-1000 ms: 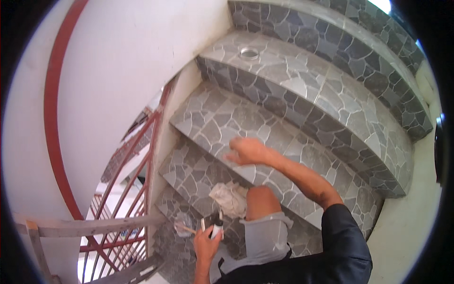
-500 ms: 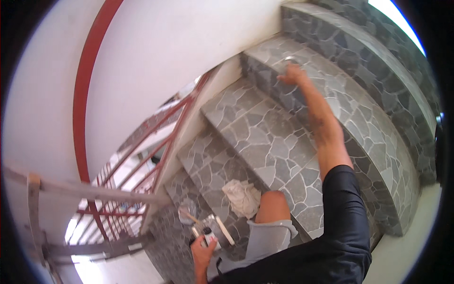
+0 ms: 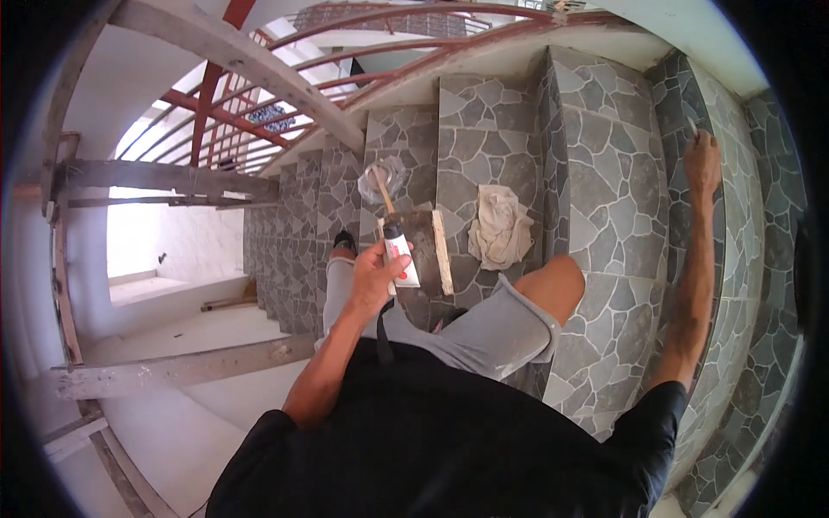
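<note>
My left hand (image 3: pixel 373 278) is wrapped round a white tube (image 3: pixel 402 257) with a black cap, the cap pointing away from me. The tube is in front of a dark board (image 3: pixel 423 240) with pale wooden strips along its sides. My right arm stretches far to the right, and the right hand (image 3: pixel 702 164) is closed near the edge of a higher step. A small pale object (image 3: pixel 692 128) shows just beyond its fingertips; its kind is too small to make out. A crumpled beige cloth (image 3: pixel 501 226) lies on the stair between the board and the higher steps.
A clear plastic-wrapped container (image 3: pixel 382 179) with a wooden stick (image 3: pixel 380 187) in it sits beyond the board. Grey stone-patterned steps (image 3: pixel 604 207) rise to the right. Red metal railing (image 3: pixel 345 65) and rough timber beams (image 3: pixel 164 176) stand on the left.
My view has swung round and down, so the stairs now rise to the right. My right hand stays outstretched at a higher step. The left hand keeps hold of the tube.
</note>
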`<state>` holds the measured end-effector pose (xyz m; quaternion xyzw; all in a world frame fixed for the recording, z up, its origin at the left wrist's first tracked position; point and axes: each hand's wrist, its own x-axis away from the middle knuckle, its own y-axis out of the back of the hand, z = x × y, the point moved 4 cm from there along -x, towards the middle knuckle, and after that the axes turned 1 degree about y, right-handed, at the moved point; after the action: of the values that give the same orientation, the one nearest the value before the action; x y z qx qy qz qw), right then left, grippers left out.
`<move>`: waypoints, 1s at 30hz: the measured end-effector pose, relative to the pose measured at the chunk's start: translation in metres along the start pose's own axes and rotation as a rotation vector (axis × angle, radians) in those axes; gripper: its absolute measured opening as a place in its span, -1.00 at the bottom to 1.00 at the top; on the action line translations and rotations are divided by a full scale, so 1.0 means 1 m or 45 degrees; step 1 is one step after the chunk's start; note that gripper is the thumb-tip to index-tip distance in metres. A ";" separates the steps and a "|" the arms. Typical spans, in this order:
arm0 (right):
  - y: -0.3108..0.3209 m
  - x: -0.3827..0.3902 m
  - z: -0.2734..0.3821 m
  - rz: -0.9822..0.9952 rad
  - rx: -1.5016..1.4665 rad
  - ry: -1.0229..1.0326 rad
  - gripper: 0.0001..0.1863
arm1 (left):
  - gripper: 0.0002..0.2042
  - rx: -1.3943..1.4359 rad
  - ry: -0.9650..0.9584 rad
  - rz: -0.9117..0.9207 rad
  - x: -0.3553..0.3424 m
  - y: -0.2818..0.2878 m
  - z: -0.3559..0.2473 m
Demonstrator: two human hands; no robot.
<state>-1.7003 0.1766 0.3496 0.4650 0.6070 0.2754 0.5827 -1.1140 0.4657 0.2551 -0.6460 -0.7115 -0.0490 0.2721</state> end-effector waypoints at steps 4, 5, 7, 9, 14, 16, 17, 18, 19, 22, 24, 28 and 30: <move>0.039 0.075 0.134 0.087 -0.976 0.143 -0.72 | -0.73 0.226 0.011 0.031 -0.005 0.019 0.017; 0.045 0.101 0.174 0.327 -1.099 0.067 -0.74 | -0.73 0.240 0.030 0.028 -0.006 0.024 0.020; 0.049 0.153 0.242 0.694 -1.548 0.027 -0.78 | -0.74 0.333 0.031 0.026 -0.011 0.030 0.022; 0.074 0.200 0.306 1.199 -1.803 0.106 -0.79 | -0.73 0.404 0.039 0.086 -0.014 0.045 0.028; 0.102 0.269 0.400 1.863 -1.888 -0.001 -0.73 | -0.70 0.322 0.248 0.200 -0.006 0.076 0.031; 0.094 0.282 0.415 1.952 -1.921 -0.021 -0.69 | -0.71 0.300 0.279 0.177 -0.006 0.093 0.041; 0.089 0.286 0.420 2.025 -1.976 -0.050 -0.66 | -0.71 0.255 0.309 0.161 -0.005 0.101 0.047; 0.090 0.282 0.425 2.082 -1.979 -0.011 -0.59 | -0.71 0.269 0.309 0.129 -0.001 0.109 0.049; 0.074 0.282 0.424 2.061 -1.965 -0.087 -0.57 | -0.72 0.213 0.281 0.106 -0.003 0.113 0.049; -0.016 0.266 0.412 1.565 -1.263 0.133 -0.48 | -0.72 0.128 0.268 0.055 -0.007 0.133 0.048; -0.100 0.276 0.376 1.146 -0.600 0.021 -0.34 | -0.72 0.054 0.279 0.075 -0.016 0.142 0.045; -0.182 0.347 0.331 1.179 -0.376 -0.094 -0.35 | -0.70 0.124 0.229 -0.031 -0.021 0.167 0.044; -0.216 0.363 0.305 1.287 -0.345 -0.077 -0.37 | -0.70 0.177 0.158 -0.101 -0.033 0.175 0.047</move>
<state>-1.4189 0.3452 -0.0551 0.6281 0.2486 0.5846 0.4493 -0.9629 0.4845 0.1511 -0.5926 -0.7199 -0.0503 0.3578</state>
